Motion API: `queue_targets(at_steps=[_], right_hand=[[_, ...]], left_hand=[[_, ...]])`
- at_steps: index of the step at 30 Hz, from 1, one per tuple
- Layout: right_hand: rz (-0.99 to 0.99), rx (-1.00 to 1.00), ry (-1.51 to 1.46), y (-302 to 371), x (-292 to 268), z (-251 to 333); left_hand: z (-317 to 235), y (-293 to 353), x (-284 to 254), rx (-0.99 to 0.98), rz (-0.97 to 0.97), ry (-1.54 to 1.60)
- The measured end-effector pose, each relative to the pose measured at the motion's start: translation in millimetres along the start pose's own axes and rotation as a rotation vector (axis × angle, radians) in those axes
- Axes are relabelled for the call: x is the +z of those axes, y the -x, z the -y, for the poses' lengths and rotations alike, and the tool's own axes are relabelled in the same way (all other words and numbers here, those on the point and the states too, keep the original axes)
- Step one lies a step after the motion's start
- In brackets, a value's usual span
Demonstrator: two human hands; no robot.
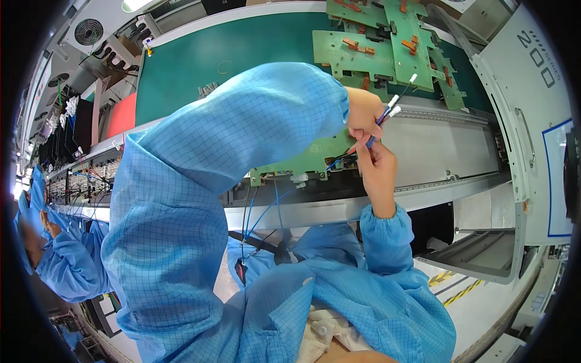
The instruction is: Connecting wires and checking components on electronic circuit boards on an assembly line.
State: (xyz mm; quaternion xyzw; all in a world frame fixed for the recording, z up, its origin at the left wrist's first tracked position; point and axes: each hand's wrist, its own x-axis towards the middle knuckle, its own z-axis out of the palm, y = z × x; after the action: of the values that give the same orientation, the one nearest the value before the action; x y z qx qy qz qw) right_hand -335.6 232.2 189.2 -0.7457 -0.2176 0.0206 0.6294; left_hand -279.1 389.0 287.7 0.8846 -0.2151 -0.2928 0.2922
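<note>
My left hand (365, 114) reaches across from the left, its sleeved arm covering much of the bench. Its fingers are closed on a bundle of thin wires (388, 111) with white connector ends that point up and to the right. Just below, my right hand (377, 169) pinches the same wires close to the left fingertips, where a blue section shows. Red, black and blue strands run down-left from the pinch toward a green fixture board (299, 162), partly hidden under my left forearm. Exactly how the fingers meet around the wires is hidden.
Stacked green fixture boards (387, 51) with orange-brown clips lie on the green mat (181, 72) at the back. A metal conveyor rail (442, 145) runs to the right, beside a white machine cabinet (532, 121). Blue wires (278, 206) hang over the front edge. Another person (69, 260) works at left.
</note>
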Motion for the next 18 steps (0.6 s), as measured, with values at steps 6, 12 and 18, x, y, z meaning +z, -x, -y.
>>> queue_targets(at_steps=[6,12,18], right_hand=[[-0.074,-0.018,0.457,13.6,-4.7,6.4],[-0.007,0.035,0.858,7.0,1.0,16.2],[0.141,-0.191,1.094,-0.2,-4.2,16.0]], left_hand=[[1.3,-4.3,0.4,0.029,0.004,-0.005],[33.7,-23.5,10.6,-0.103,-0.099,-0.164],[41.0,-31.6,17.5,-0.135,-0.080,-0.279]])
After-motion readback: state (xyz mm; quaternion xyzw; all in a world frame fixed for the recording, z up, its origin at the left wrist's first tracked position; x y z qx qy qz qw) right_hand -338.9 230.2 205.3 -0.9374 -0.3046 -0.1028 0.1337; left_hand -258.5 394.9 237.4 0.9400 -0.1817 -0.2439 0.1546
